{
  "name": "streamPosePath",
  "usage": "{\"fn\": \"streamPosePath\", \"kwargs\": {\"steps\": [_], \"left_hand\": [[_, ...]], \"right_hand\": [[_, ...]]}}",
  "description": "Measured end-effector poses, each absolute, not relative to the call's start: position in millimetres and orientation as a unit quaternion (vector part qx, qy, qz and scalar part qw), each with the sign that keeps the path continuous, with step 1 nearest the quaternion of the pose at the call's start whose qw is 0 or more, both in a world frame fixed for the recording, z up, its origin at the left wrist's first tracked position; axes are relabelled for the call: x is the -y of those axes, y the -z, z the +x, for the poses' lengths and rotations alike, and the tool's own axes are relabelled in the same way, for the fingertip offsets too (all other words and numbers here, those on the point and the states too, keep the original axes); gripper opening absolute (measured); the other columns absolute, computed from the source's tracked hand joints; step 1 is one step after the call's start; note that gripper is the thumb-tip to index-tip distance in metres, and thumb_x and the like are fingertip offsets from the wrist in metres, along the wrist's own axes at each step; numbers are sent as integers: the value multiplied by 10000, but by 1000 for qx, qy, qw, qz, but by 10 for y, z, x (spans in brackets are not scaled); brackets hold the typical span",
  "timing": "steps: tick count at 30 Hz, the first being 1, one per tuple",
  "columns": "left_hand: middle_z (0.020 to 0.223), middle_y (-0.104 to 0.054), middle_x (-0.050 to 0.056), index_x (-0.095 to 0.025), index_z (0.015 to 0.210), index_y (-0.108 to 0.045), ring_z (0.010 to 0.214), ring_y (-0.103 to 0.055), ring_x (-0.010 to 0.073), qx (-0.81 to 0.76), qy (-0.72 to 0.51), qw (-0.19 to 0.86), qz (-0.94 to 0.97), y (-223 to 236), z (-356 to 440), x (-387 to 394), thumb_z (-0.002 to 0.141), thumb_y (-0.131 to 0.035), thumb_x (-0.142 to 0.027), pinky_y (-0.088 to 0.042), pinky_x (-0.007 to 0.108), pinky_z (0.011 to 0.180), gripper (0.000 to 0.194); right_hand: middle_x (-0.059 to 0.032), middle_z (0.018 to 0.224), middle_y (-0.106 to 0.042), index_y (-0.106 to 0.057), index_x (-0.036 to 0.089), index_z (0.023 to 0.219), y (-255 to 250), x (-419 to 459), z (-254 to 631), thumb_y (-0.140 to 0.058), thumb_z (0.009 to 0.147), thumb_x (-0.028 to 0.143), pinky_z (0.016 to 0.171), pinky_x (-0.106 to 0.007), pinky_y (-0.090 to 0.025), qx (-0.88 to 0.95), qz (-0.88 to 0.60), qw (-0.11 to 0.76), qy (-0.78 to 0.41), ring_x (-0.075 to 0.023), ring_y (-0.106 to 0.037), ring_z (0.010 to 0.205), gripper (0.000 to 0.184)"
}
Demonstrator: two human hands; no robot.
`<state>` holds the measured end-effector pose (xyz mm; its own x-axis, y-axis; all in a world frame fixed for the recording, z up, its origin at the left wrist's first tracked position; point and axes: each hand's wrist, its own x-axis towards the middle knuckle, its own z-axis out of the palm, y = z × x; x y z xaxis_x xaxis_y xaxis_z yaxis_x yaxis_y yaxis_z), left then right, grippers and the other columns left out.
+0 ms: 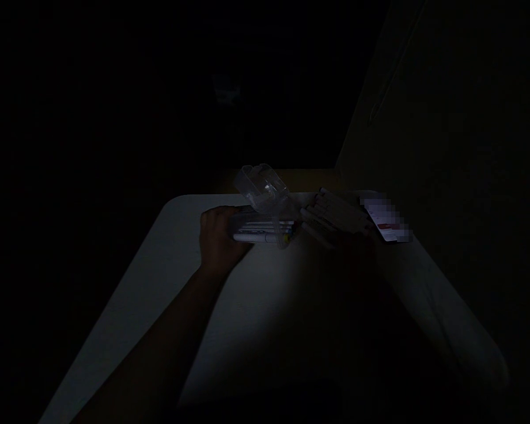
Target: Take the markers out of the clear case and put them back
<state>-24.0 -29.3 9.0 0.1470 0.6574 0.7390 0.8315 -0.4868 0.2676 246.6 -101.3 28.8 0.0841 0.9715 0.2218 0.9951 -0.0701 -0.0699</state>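
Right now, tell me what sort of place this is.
Probably a dim office or study: a white tabletop, marker pens and a clear plastic case.

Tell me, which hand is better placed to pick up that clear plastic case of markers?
Probably the left hand: it already rests against the end of the clear plastic case. The right hand, hard to see in the shadow, lies further along, by the bundle of pale sticks.

Passage over white table (150, 282) left of left hand (221, 238); clear case (262, 227), marker bundle (335, 215) block rightward.
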Motion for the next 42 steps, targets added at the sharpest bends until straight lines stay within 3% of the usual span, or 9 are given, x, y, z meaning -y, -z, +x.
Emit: {"fn": "streamPosePath", "kwargs": {"steps": [6, 12, 19, 24, 29, 33, 42], "left_hand": [[1014, -625, 95, -162, 1020, -559, 980, -564, 274, 469, 443, 144, -750, -27, -237, 260, 656, -685, -344, -420, 430, 861, 426], [1016, -618, 79, -194, 1021, -538, 984, -557, 271, 485, 436, 128, -747, -9, -241, 248, 670, -672, -359, -393, 424, 884, 412], [1006, -627, 79, -179, 1020, -547, 974, -563, 266, 470, 440, 137, -753, 11, -239, 224, 669, -664, -354, -391, 411, 887, 409], [1003, -630, 75, -186, 1006, -556, 969, -561, 258, 471, 441, 139, -751, 19, -234, 216, 674, -660, -327, -396, 400, 875, 376], [975, -632, 85, -170, 996, -565, 944, -567, 268, 468, 450, 141, -748, 41, -237, 193, 668, -659, -337, -405, 410, 850, 380], [982, -631, 103, -148, 993, -578, 947, -567, 278, 460, 456, 140, -749, 47, -238, 194, 657, -668, -343, -410, 412, 842, 399], [997, -638, 86, -175, 1007, -559, 964, -571, 265, 462, 448, 145, -752, 5, -222, 230, 685, -663, -355, -407, 405, 860, 384]], "right_hand": [[-77, 1173, -606, -579, 183, 1161, -200, 935, 2519, -555, 895, 355, 863, -389, -521, 684, -713, 156, -4, -177, -604, 1005, 318], [-100, 1075, -689, -664, 196, 1070, -269, 888, 2513, -587, 820, 239, 806, -354, -519, 675, -697, 237, -42, -206, -654, 944, 265], [-72, 952, -701, -677, 190, 904, -423, 991, 2475, -612, 747, 266, 750, -356, -525, 589, -639, 494, -26, -209, -650, 883, 187], [-51, 993, -659, -602, 220, 1059, -447, 1040, 2432, -652, 759, 313, 749, -334, -559, 534, -559, 629, 83, -184, -640, 922, 318], [-71, 992, -641, -537, 210, 1157, -523, 1100, 2308, -630, 803, 349, 635, -309, -584, 438, -519, 727, 97, -171, -663, 824, 392], [-60, 957, -644, -540, 204, 1168, -521, 1086, 2292, -608, 824, 345, 666, -318, -587, 455, -499, 733, 86, -169, -664, 826, 378], [-86, 1094, -650, -510, 234, 1269, -276, 990, 2314, -573, 848, 367, 785, -350, -568, 484, -540, 688, 25, -186, -660, 948, 447]]}}
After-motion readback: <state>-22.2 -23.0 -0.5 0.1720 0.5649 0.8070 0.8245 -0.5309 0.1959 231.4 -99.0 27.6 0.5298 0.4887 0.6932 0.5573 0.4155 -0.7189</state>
